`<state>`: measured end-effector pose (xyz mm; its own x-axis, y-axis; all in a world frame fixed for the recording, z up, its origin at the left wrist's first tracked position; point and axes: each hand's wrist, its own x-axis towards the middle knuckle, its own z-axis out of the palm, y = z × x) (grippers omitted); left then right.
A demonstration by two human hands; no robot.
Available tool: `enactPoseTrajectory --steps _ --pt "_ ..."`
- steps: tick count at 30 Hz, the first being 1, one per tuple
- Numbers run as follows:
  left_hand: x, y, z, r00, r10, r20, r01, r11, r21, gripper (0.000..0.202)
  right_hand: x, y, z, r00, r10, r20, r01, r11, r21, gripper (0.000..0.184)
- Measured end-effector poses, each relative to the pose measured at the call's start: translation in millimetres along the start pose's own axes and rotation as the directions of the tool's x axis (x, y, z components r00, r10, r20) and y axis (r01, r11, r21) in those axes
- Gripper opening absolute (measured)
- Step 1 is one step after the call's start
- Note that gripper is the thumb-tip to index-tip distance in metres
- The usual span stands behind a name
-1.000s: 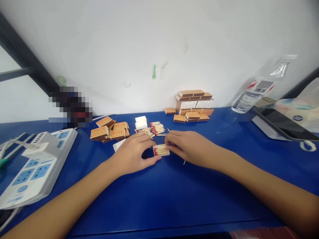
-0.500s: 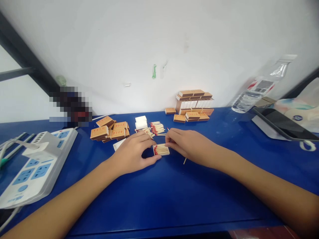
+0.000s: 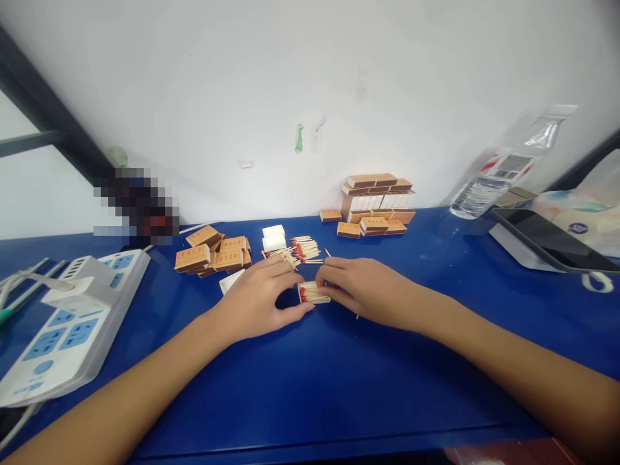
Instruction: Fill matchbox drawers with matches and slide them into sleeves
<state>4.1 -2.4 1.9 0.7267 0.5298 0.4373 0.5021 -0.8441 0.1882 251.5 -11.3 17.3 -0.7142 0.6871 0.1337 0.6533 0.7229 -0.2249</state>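
A small open matchbox tray [image 3: 325, 300] lies on the blue table with red-tipped matches [image 3: 310, 294] inside, heads toward the left. My left hand [image 3: 264, 294] steadies the tray at its left end between thumb and forefinger. Over the tray's right part, my right hand [image 3: 351, 284] has its fingertips pinched together against the plain ends of the matches; whether a match is between them is hidden. Just beyond my hands is a pile of loose matches [image 3: 306, 250]. One stray match [image 3: 328, 252] lies behind my right hand, and another is partly covered by it.
Closed matchboxes [image 3: 213, 252] are heaped at left, near white empty trays [image 3: 274, 242]. More matchboxes [image 3: 378, 200] stand stacked against the wall. A power strip [image 3: 87, 323] lies at far left; a plastic bottle [image 3: 508, 165] and a phone [image 3: 557, 239] are at right.
My right hand has moved slightly left and down, so its fingertips now reach over the matches in the tray. My left hand and the tray have stayed in place.
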Motion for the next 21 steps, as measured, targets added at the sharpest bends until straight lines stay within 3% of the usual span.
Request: enactPoseTrajectory --steps 4,7,9,12,17,21 --pt "1.1 0.6 -2.8 0.998 -0.051 -0.043 0.053 0.998 0.032 0.023 0.6 0.5 -2.5 0.991 0.010 -0.137 -0.013 1.000 -0.026 0.018" --pt "0.7 2.9 -2.1 0.992 -0.072 -0.102 0.080 0.994 0.076 0.025 1.2 2.6 -7.2 0.937 0.070 -0.342 -0.091 0.995 -0.043 0.018" --pt "-0.1 4.3 -1.0 0.995 -0.022 -0.093 0.028 0.998 0.064 0.027 1.5 5.3 -10.0 0.899 0.103 -0.425 -0.131 0.991 -0.038 0.016" --pt "-0.9 4.1 -1.3 0.997 -0.011 -0.076 0.015 0.999 0.051 0.027 1.9 9.8 -11.7 0.889 0.127 -0.440 -0.158 0.987 -0.035 0.016" --pt "0.4 1.2 -5.3 0.995 0.026 -0.093 -0.022 0.999 0.044 0.027 2.6 12.9 -8.1 0.914 0.110 -0.390 -0.154 0.985 -0.082 0.018" --pt "0.9 1.5 -5.1 0.992 -0.027 -0.122 0.034 0.998 0.058 0.025 2.5 11.9 -6.5 0.924 0.085 -0.372 -0.130 0.987 -0.097 0.019"
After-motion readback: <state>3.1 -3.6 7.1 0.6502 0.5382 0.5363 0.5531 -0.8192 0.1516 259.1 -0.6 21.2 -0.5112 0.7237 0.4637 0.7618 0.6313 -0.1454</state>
